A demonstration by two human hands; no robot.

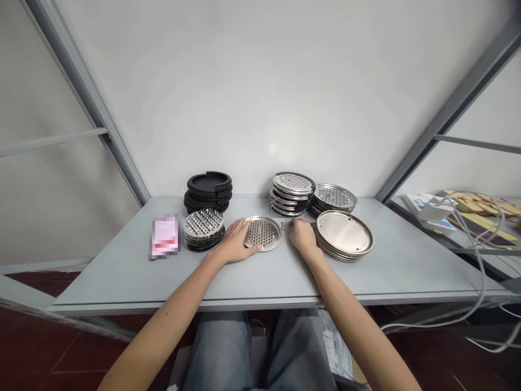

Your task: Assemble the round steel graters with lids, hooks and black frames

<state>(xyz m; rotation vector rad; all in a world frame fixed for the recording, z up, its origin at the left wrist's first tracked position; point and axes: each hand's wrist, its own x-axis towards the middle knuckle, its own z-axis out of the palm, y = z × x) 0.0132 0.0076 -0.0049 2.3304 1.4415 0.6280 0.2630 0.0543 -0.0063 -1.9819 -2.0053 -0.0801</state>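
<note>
Fingers spread, my left hand (234,243) lies against the rim of a steel grater disc (262,234) on the grey table (101,285). My right-hand fingers (296,227) bunch beside small wire rings (286,225), pinch unclear. That disc looks light, stiff, slippery: take the rim!

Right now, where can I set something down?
Bare tabletop lies right of the plain steel disc stack and in front of your left hand and right hand. Another patch lies left of the pink packet. The back is crowded with grater stacks and black rings.
</note>
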